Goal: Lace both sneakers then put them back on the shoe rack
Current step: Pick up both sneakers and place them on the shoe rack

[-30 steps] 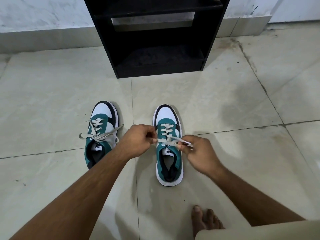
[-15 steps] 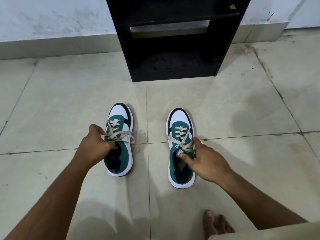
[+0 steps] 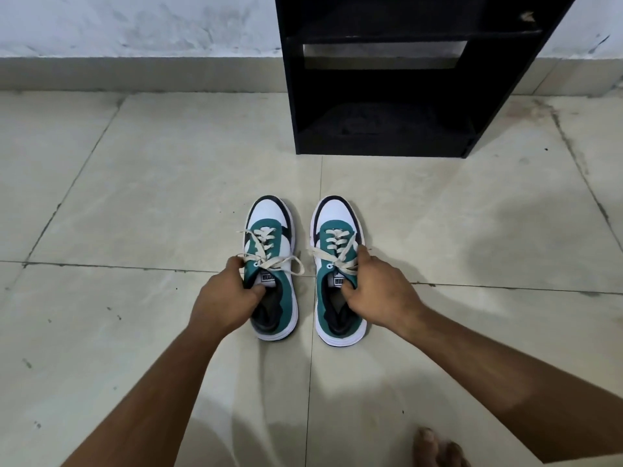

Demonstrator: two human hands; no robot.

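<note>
Each tongue carries a small white tag with dark block lettering, too small from here to read for certain. The floor (image 3: 151, 197) is large pale beige tiles with dark grout lines and scattered scuffs and specks; a grey skirting runs along the foot of a smudged whitish wall (image 3: 135, 21). A black shoe rack (image 3: 381, 143) stands against that wall, its lower shelf open and dark. Well in front of it, side by side on the tiles with toes pointing at the rack, sit the two sneakers: teal uppers, white toe caps edged in black, white soles, dark linings, off-white flat laces threaded through the eyelets with loose ends spilling over the sides. The left hand (image 3: 224, 298) grips the left sneaker (image 3: 271, 264) at its collar, thumb tucked inside the opening and fingers wrapped around the outer side. The right hand (image 3: 374, 288) holds the right sneaker (image 3: 337, 264) the same way, fingertips dipped into the opening, thumb up by the laces on the outer edge. Bare toes (image 3: 438, 448) show at the bottom edge.
</note>
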